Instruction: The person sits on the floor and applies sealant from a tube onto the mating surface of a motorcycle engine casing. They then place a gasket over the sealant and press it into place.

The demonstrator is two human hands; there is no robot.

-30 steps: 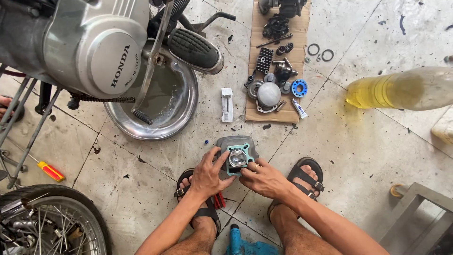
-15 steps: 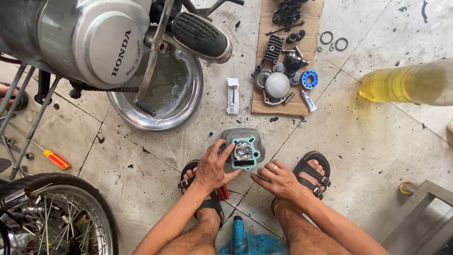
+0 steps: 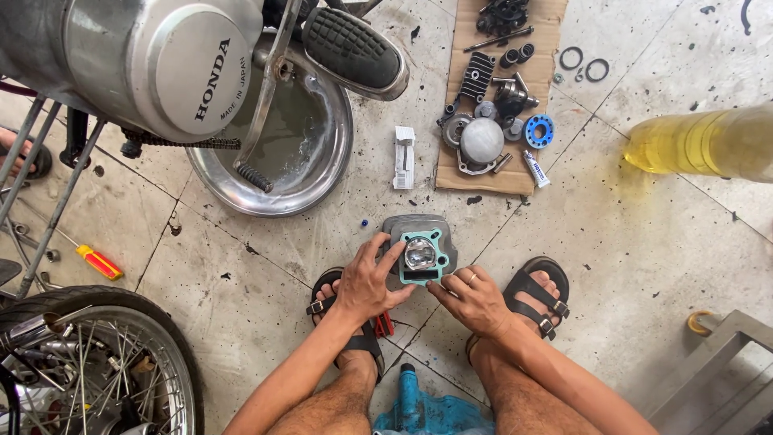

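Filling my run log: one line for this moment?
left hand: on engine cylinder | right hand: at teal gasket edge | floor

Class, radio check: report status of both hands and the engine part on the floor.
Left hand gripping cylinder block with teal gasket. Right hand touching its lower edge. Nothing in the way; steel basin apart.

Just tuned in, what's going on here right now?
A person crouches on a tiled floor beside a motorcycle. The left hand grips a grey engine cylinder with a teal gasket on top; the right hand touches its near edge. More engine parts lie on cardboard beyond, next to a metal basin.
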